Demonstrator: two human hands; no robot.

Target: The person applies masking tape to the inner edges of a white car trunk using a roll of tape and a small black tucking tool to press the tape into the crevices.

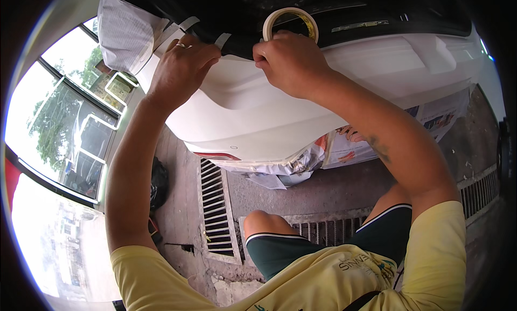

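A white car bumper [250, 127] lies before me, below the dark rear panel [226, 10] of the car. My right hand [295, 62] holds a roll of masking tape [268, 27], its fingers curled at the seam between panel and bumper. Farther left along that seam is my left hand [183, 70], thumb and fingertips drawn together; whether tape is pinched between them is hidden. Close to those fingertips, a short tape strip [223, 40] sticks to the dark edge. Another tape strip [189, 23] lies above the left knuckles. Masking paper [125, 32] wraps the car's left corner.
Taped newspaper [355, 147] hangs along the bumper's lower edge, near a red reflector [216, 155]. Metal drain grates [218, 214] are set in the concrete floor. A black plastic bag [158, 183] sits beyond my left forearm. Glass panes [80, 121] stand at far left.
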